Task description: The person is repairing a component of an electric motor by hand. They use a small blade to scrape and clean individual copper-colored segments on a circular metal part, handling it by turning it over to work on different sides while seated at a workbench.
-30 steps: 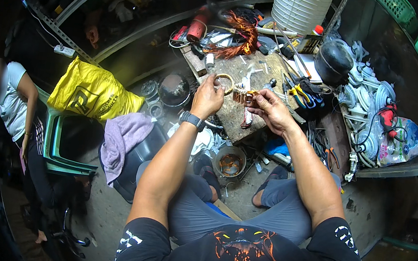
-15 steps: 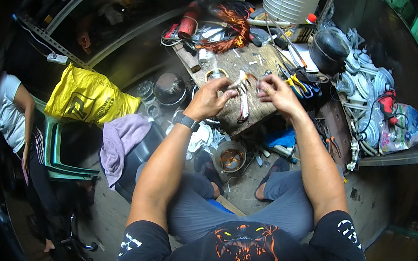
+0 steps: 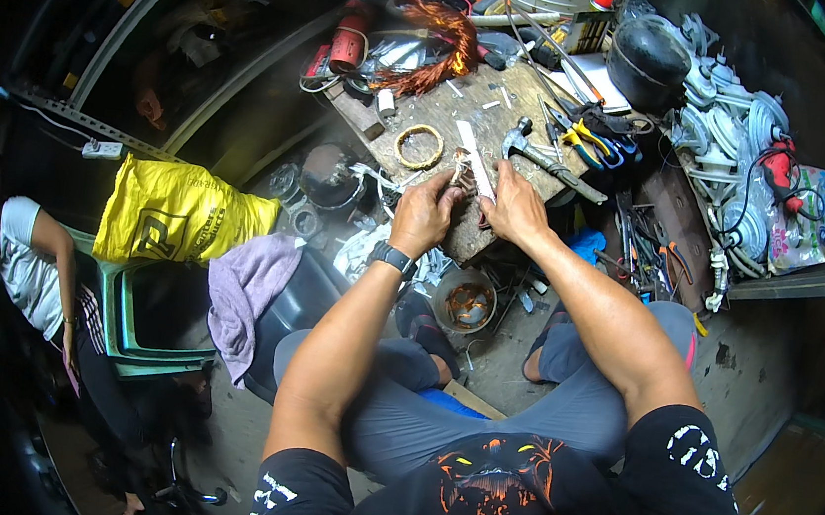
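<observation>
My left hand point(image 3: 424, 211) is closed over the near part of the wooden tabletop point(image 3: 502, 97), its fingers pinching a small bundle of thin wires point(image 3: 460, 175). My right hand point(image 3: 519, 206) is closed beside it, thumb and fingers on the lower end of a flat white strip point(image 3: 475, 156) that points away from me. The fingers of both hands nearly meet, and what lies beneath them is hidden. A yellowish tape ring point(image 3: 419, 146) lies left of the strip. Right of the strip, a claw hammer point(image 3: 553, 162) rests with its handle toward the right edge.
Pliers point(image 3: 588, 140) and a coil of copper wire point(image 3: 452, 53) lie farther back. A bucket point(image 3: 464, 300) with copper scraps stands below the table. White fixtures point(image 3: 727, 139) pile up at right. Left are a yellow sack point(image 3: 188, 216), a purple towel point(image 3: 248, 291) and a seated person point(image 3: 31, 251).
My hands have come closer together and lower over the table's near part. My right hand has taken the white strip's end. The hammer and tape ring show more fully as the view shifted.
</observation>
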Tool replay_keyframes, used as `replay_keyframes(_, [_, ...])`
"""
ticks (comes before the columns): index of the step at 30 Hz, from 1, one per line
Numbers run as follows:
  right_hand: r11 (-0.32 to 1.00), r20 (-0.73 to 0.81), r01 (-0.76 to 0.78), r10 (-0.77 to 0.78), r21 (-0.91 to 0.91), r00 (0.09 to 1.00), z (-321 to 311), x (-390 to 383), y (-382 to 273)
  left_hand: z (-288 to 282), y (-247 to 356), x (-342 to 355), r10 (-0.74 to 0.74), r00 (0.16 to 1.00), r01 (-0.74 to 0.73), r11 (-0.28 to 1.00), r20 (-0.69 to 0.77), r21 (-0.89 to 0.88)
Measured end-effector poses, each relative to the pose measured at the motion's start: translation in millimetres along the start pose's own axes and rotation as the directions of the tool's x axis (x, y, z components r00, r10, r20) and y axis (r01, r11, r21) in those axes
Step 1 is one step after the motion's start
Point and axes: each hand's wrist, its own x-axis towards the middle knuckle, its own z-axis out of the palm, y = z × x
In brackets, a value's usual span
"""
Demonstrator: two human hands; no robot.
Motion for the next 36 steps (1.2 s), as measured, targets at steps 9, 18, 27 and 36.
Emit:
replay_keyframes(9, [0.99,0.095,-0.127,0.132,-0.055,0.987,-7.5,-3.6,0.3,29.2,-4.2,-8.5,0.193,0.981,-0.194,0.958,0.023,0.213])
replay_keyframes(18, [0.97,0.269,-0.241,0.226,0.025,0.936,-31.0,-4.5,-0.6,24.6,-4.7,-7.1,0.227,0.973,-0.232,0.942,0.049,0.241])
replay_keyframes(27, [0.987,0.505,-0.147,0.161,-0.069,0.848,-78.9,-36.0,-9.6,28.6,-4.1,-6.3,0.211,0.978,-0.204,0.946,0.001,0.25])
replay_keyframes(36, [0.998,0.353,-0.047,0.056,-0.034,0.934,-60.0,-43.6,-15.6,35.0,-4.8,-5.0,0.222,0.975,-0.206,0.931,-0.019,0.3])
